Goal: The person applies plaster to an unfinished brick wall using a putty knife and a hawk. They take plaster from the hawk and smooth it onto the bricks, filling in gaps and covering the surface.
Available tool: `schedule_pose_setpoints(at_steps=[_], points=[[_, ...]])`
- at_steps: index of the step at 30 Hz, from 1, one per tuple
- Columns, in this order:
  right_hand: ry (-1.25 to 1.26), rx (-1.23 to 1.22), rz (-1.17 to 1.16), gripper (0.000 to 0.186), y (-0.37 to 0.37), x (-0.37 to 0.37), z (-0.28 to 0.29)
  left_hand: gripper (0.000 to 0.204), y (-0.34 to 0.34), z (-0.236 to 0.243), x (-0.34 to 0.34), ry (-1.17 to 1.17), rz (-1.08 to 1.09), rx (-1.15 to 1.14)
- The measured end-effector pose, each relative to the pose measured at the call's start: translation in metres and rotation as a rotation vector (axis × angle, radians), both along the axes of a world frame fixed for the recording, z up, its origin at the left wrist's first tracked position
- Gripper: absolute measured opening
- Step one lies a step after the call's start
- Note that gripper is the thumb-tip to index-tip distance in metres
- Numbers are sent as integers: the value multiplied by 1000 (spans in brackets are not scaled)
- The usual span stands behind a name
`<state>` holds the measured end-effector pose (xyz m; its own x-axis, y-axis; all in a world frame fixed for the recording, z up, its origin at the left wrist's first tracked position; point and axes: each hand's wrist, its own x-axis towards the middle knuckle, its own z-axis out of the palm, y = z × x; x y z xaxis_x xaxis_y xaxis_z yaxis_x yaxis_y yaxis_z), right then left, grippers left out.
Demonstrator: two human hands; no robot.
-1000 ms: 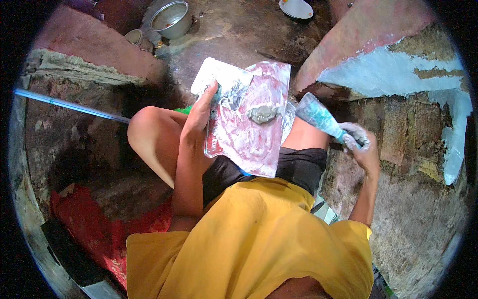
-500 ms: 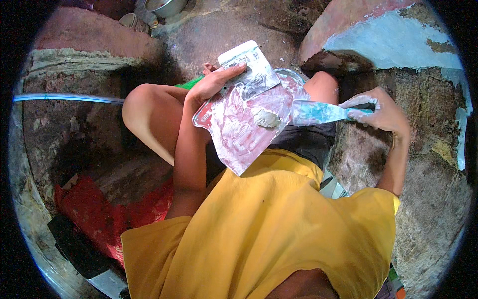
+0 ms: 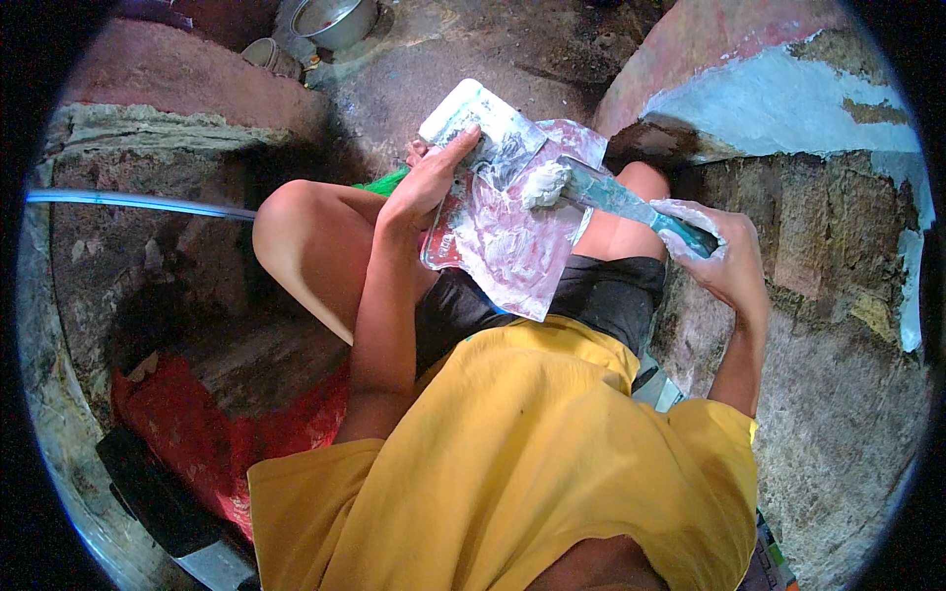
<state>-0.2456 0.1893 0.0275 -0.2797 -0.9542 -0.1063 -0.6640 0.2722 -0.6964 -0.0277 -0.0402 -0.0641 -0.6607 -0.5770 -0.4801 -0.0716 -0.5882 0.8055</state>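
Note:
My left hand (image 3: 429,177) grips a white plastic rectangle (image 3: 465,110) smeared with grey paste, along with a larger putty-coated, pink-red board (image 3: 512,256) beneath it, both over my lap. In my right hand (image 3: 709,246), fingers whitened with paste, is a putty knife (image 3: 611,192) with a teal handle, held nearly flat above the board. At the blade's tip is a lump of pale putty (image 3: 547,185); the blade's exact contact with the board I cannot tell.
A metal pot (image 3: 335,25) and smaller container (image 3: 261,57) sit ahead. Pale-blue patched masonry (image 3: 759,98) rises at right. A blue pipe (image 3: 138,202) runs left beside my bare knee. Red material (image 3: 217,443) lies at lower left.
The putty knife has moved left from beside the board to over it, where the lump is now at its tip. My left hand has turned and shifted the board slightly.

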Motion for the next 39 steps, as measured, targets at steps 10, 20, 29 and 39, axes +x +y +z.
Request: schedule_pose_setpoints(at_steps=[10, 20, 29, 39], points=[[-228, 161, 107, 27, -13, -13, -8, 65, 1, -4, 0, -75, -69, -63], [-242, 257, 143, 27, -32, -9, -3, 85, -2, -24, 4, -302, -231, -159], [-307, 348, 155, 16, -59, -47, -7, 72, 22, -15, -15, -116, -440, -132], [-524, 151, 408, 27, -122, -3, -69, 66, 39, -9, -6, 105, -660, 66]])
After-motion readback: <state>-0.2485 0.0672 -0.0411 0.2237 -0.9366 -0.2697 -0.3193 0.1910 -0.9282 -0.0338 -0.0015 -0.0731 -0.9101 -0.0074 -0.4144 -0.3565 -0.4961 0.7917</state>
